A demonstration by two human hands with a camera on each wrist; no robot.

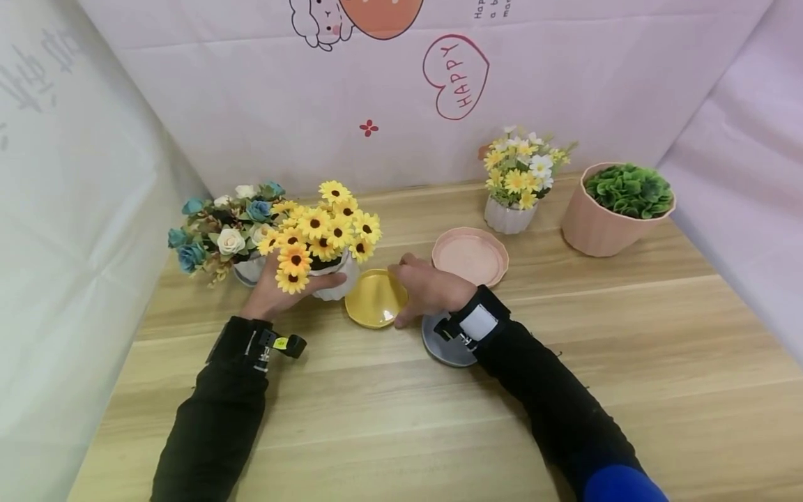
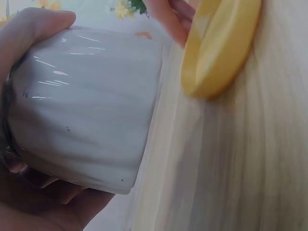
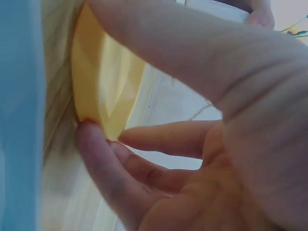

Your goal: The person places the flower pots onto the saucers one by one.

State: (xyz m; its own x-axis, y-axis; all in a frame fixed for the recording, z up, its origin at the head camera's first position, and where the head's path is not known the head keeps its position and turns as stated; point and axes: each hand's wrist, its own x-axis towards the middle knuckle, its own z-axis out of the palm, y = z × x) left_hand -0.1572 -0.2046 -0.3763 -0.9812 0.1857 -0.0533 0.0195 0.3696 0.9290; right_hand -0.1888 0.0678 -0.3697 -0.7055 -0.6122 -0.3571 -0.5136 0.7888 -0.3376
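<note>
My left hand [image 1: 276,288] grips a white ribbed flowerpot [image 2: 86,106] from its left side, thumb near the rim. Yellow daisy-like flowers [image 1: 323,233] with dark centres fill that pot. To its right, my right hand [image 1: 434,287] holds a shallow yellow saucer [image 1: 373,301] by its right edge. In the right wrist view, the thumb and fingertips pinch the rim of the saucer [image 3: 103,82]. The saucer sits close beside the white pot, low over the wooden table. A grey-blue saucer [image 1: 448,348] lies partly hidden under my right wrist.
Behind my right hand lies a pink saucer [image 1: 470,254]. A pot of blue and cream roses [image 1: 228,233] stands left of the held pot. Toward the back right are a small pot of yellow and white flowers [image 1: 511,215] and a pink pot [image 1: 599,219] with green leaves.
</note>
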